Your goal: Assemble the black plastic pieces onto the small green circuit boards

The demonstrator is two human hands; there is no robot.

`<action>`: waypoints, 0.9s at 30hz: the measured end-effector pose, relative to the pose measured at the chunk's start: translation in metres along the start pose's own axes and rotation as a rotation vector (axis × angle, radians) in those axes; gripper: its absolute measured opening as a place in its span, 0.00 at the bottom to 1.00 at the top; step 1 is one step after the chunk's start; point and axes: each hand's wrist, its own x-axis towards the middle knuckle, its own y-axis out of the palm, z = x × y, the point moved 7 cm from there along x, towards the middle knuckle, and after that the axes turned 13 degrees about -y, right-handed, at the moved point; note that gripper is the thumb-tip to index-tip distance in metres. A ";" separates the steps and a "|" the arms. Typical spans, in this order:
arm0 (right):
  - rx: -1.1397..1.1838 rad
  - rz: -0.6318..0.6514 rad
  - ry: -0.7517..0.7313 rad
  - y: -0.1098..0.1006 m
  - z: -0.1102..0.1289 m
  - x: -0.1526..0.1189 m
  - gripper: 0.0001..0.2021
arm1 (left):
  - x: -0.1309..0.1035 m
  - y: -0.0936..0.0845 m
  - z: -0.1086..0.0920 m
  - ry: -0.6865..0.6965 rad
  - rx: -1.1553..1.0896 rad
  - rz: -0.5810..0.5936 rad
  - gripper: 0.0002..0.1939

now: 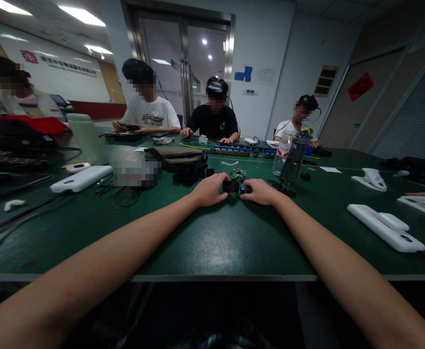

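Observation:
Both my arms reach over the green table (pixel 201 247). My left hand (pixel 211 189) is closed, thumb and fingers pinching a small black block-shaped part (pixel 230 186). Close beside it, my right hand (pixel 260 191) pinches a small dark part with a bluish spot (pixel 244 189); its exact kind is too small to make out. The two parts are nearly together, and whether they touch I cannot tell. Just behind the fingers lies a small heap of green pieces with fine leads (pixel 237 173). Several black box-shaped parts (pixel 190 175) sit to the left of my left hand.
A grey-brown pouch (pixel 178 157), a pale green bottle (pixel 86 138) and a white power bank (pixel 82 179) are at left. A clear bottle (pixel 281 157) and a dark bottle (pixel 293 162) stand at right, with another white power bank (pixel 383 227) nearer. Several people sit across the table.

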 end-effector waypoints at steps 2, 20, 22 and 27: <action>0.002 -0.005 -0.003 0.000 -0.001 0.000 0.10 | 0.000 0.000 0.000 0.004 -0.005 0.000 0.18; 0.001 0.003 0.000 0.000 0.000 0.000 0.11 | 0.000 -0.005 -0.001 -0.010 -0.068 -0.051 0.15; 0.002 0.005 -0.003 0.000 0.000 0.000 0.11 | 0.000 -0.005 -0.001 -0.011 -0.051 -0.048 0.15; 0.010 0.004 0.000 0.001 -0.002 0.000 0.11 | 0.000 -0.005 -0.003 -0.030 -0.008 -0.029 0.16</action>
